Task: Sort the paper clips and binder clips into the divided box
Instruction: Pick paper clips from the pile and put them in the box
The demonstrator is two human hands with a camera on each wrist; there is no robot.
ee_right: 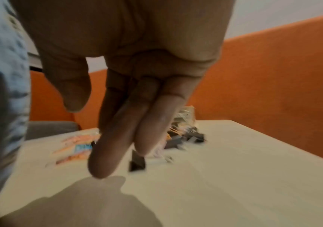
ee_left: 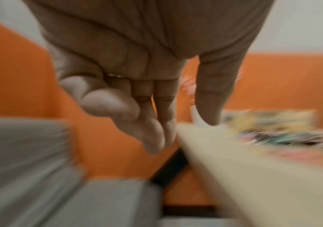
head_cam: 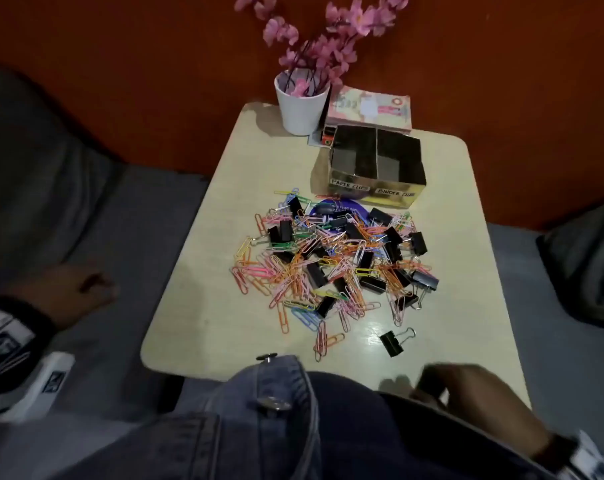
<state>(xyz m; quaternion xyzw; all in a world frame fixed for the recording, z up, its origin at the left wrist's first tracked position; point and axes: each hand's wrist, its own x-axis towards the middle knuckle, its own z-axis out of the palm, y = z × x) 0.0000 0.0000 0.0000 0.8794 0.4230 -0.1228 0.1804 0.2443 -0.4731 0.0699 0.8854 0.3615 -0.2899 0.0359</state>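
A heap of coloured paper clips (head_cam: 304, 268) mixed with black binder clips (head_cam: 364, 261) lies mid-table. One binder clip (head_cam: 394, 342) sits apart near the front edge, and shows black and blurred in the right wrist view (ee_right: 137, 162). Behind the heap stands the divided box (head_cam: 373, 183), labelled for paper clips on the left and binder clips on the right. My right hand (head_cam: 442, 382) hovers over the table's front right edge, fingers relaxed, holding nothing (ee_right: 117, 138). My left hand (head_cam: 82, 289) hangs off the table's left side, empty (ee_left: 147, 115).
The small cream table (head_cam: 196, 327) has rounded corners. A white pot of pink flowers (head_cam: 300, 105) and a stack of printed packs (head_cam: 369, 109) stand at the back. Grey sofa cushions (head_cam: 86, 202) flank the table. A denim jacket (head_cam: 269, 420) covers the front edge.
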